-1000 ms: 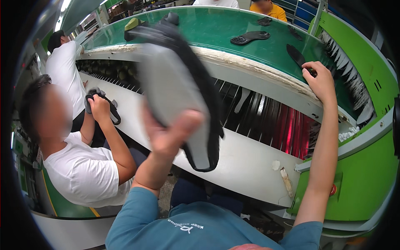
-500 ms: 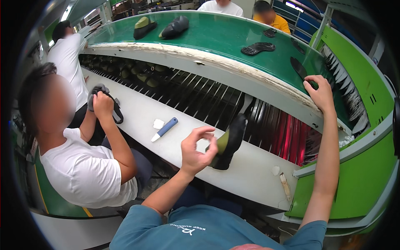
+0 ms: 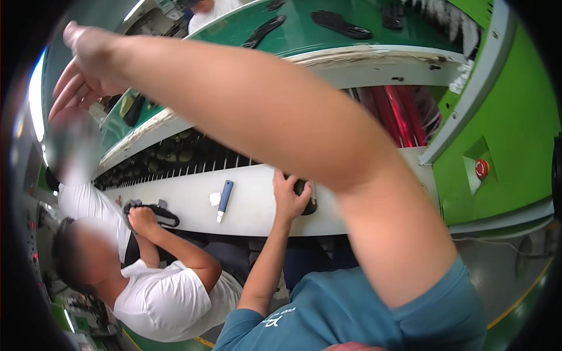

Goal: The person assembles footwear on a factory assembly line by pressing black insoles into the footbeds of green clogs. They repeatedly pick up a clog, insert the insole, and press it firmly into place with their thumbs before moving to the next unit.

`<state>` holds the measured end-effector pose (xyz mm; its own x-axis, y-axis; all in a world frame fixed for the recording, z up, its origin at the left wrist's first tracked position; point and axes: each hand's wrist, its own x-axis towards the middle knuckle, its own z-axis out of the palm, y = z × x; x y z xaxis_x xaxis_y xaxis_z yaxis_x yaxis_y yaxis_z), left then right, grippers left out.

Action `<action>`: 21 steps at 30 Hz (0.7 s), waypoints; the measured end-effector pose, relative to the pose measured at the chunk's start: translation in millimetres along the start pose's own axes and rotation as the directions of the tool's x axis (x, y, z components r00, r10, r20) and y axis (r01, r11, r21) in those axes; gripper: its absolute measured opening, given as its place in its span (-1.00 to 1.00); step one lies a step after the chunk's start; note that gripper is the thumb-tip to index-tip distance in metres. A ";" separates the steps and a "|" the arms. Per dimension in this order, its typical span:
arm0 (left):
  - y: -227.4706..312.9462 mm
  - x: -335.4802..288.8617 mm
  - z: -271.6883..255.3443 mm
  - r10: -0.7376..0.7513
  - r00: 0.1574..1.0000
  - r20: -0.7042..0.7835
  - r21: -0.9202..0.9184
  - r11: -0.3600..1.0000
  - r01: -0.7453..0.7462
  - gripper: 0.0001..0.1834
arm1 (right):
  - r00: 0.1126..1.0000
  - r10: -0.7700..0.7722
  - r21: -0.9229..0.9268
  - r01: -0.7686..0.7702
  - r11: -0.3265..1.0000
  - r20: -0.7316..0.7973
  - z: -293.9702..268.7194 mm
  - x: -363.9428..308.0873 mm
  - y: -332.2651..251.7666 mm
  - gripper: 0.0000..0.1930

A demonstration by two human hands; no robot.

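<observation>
My left hand is closed around a black shoe on the white worktop. Most of that shoe is hidden behind the hand and my raised right forearm. My right arm sweeps across the view to the upper left. At its end my right hand is up in the air with fingers stretched apart and nothing visible in it. Left of the shoe lies a blue-handled tool with a pale tip, beside a small white lump.
Black soles lie on the green belt beyond the worktop. Red-lit rollers run below it. At right stands a green machine housing with a red button. At left a seated co-worker holds a dark shoe.
My right hand has left the belt's near edge by a sole and swung far to the upper left. My left hand has closed on the shoe. The view has turned.
</observation>
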<state>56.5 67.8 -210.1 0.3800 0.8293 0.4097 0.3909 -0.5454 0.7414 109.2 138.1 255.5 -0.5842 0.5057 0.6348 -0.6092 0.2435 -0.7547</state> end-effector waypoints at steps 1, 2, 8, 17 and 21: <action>2.4 -3.8 1.9 0.046 0.997 -0.060 0.110 0.993 -0.040 -0.70 | 0.987 0.059 0.117 -0.076 0.990 0.147 -5.3 -10.3 -0.6 0.02; 12.5 -11.9 -0.7 0.009 0.997 -0.073 0.100 0.995 -0.002 -0.70 | 0.989 0.041 -0.026 -0.038 0.999 0.140 -1.7 -26.3 10.6 -0.03; 43.2 -47.7 -20.5 0.007 1.000 0.015 0.102 0.995 -0.009 -0.34 | 0.990 0.015 -0.953 0.136 -0.270 0.138 -59.4 -184.3 24.3 -0.58; 25.2 15.5 -9.2 -0.245 0.966 0.082 0.075 0.968 0.239 -0.04 | 0.569 -0.234 -0.405 -0.766 -0.499 -0.788 -247.1 -306.9 -55.2 -0.19; 18.5 26.3 -14.0 -0.372 0.916 0.153 0.050 0.928 0.369 -0.02 | 0.628 -0.173 -0.517 -0.743 -0.426 -0.759 -233.1 -297.5 -50.2 -0.31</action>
<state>62.0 81.2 -178.2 0.3306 0.9436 0.0184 0.5450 -0.2068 0.8125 438.6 168.4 65.9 0.1461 0.9033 0.4033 0.9704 -0.0517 -0.2358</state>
